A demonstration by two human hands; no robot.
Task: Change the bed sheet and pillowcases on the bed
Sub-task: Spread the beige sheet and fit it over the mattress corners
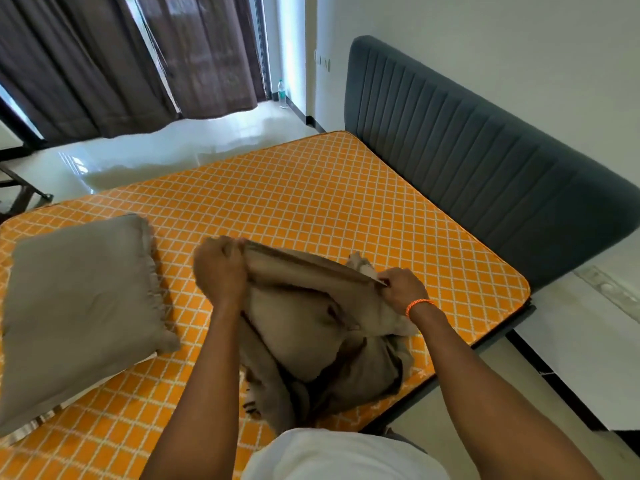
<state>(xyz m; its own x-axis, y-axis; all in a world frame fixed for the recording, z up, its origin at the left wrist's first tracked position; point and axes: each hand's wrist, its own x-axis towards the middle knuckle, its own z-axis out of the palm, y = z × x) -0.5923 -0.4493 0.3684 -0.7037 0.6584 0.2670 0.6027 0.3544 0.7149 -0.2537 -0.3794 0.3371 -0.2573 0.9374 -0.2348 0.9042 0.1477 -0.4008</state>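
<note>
Hands gripped the pillowcase [311, 306] opening.
Left hand [218, 271] and right hand [403, 289] fingers pinched its edge; uneven pulling risked snagging.

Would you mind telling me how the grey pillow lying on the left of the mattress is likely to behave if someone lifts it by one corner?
The grey pillow looks plump and soft, so it would probably sag and fold rather than stay flat. It seems light for its bulk. Its frilled edge offers an easy grip, and on the patterned mattress it would likely slide when pushed, not roll.
</note>
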